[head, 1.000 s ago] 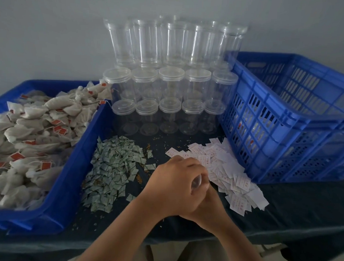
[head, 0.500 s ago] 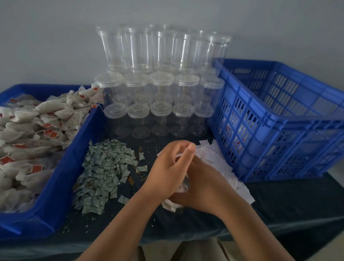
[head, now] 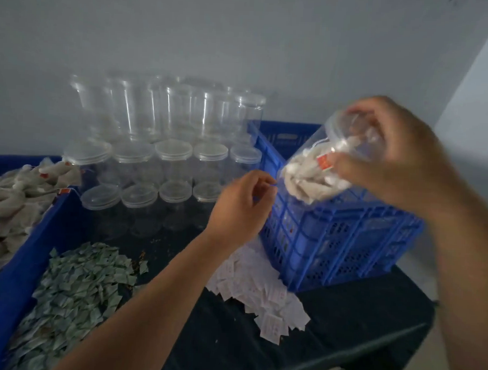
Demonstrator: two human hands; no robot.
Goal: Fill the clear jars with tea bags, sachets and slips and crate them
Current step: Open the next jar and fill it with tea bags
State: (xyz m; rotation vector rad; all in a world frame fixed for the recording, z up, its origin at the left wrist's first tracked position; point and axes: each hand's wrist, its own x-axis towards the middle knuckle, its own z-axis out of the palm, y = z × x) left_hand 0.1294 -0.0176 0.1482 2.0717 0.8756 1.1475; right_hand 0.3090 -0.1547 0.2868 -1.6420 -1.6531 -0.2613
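My right hand (head: 400, 161) grips a clear lidded jar (head: 316, 174) packed with white tea bags. It holds the jar tilted in the air above the left part of the blue slatted crate (head: 347, 237). My left hand (head: 241, 210) hovers just left of the crate's near corner with fingers loosely curled, and I see nothing in it. White paper slips (head: 263, 294) lie in a heap in front of the crate. Green sachets (head: 76, 283) are piled to the left of them.
Stacked empty clear jars (head: 168, 153) with lids stand in rows against the wall behind my left hand. A blue tray (head: 36, 240) full of loose tea bags (head: 10, 199) sits at the left. A dark cloth (head: 328, 336) covers the table, whose edge runs along the right.
Both hands were together on the jar low over the slips. Now my right hand has lifted the filled jar up and right over the crate, and my left hand has come off it.
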